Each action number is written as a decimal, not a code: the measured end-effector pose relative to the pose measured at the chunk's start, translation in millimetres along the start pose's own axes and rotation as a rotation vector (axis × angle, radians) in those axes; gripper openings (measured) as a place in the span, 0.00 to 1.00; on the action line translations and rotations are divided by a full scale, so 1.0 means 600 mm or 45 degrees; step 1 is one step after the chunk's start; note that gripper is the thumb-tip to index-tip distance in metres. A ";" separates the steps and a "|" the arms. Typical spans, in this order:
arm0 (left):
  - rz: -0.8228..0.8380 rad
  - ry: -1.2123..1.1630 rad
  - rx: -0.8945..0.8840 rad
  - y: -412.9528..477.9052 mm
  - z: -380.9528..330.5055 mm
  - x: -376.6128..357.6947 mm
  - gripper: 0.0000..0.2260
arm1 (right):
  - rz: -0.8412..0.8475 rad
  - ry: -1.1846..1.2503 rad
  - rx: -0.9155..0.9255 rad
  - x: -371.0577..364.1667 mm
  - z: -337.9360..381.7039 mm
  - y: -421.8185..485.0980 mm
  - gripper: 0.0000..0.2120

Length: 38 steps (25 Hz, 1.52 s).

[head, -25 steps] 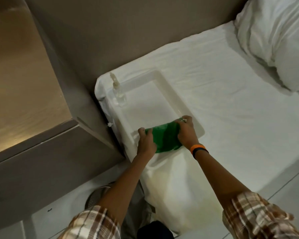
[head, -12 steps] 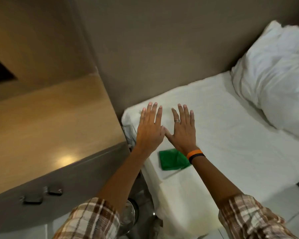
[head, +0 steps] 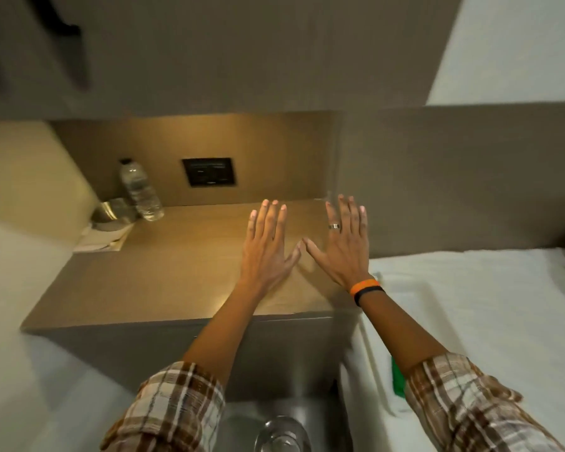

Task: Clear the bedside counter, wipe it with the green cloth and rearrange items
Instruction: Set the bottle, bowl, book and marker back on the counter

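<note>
Tan laminate bedside counter (head: pixel 183 275), with both hands flat, fingers spread and empty above it: left hand (head: pixel 266 247), right hand (head: pixel 341 246). The folded green cloth (head: pixel 397 380) lies on the white bed (head: pixel 470 305). A clear plastic water bottle (head: pixel 141 190) occupies the far corner. Clearing appears unfinished; removing the bottle likely comes next.

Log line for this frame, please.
hands: left, right open, empty, over counter | green cloth on white tray | water bottle back-left

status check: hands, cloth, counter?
Left hand and right hand open, empty, over counter. Green cloth on bed tray. Bottle at counter's back-left.
</note>
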State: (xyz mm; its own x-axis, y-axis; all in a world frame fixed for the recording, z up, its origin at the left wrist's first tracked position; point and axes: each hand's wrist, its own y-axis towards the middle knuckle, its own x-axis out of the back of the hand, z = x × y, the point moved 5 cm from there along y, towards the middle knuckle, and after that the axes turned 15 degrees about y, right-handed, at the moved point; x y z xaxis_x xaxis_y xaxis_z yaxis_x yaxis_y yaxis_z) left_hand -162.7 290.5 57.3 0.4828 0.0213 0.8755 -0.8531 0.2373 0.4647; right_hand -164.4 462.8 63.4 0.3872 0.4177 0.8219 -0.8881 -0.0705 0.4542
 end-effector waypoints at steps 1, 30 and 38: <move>0.021 0.036 0.030 -0.013 0.050 0.000 0.36 | 0.019 0.012 0.023 -0.024 0.040 0.009 0.45; 0.496 -0.077 0.284 -0.119 0.690 -0.314 0.36 | 0.142 0.983 -0.535 -0.632 0.626 0.307 0.24; 0.428 -0.074 0.201 -0.095 0.573 -0.282 0.38 | 0.041 0.969 -0.540 -0.543 0.491 0.269 0.26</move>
State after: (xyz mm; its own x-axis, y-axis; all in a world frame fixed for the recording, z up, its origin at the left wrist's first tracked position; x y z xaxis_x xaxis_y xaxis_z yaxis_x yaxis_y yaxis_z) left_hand -263.8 -60.7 -71.9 0.1625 0.0159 0.9866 -0.9842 0.0734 0.1609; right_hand -361.2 48.6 -29.6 0.2242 0.9238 0.3102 -0.9717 0.1875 0.1440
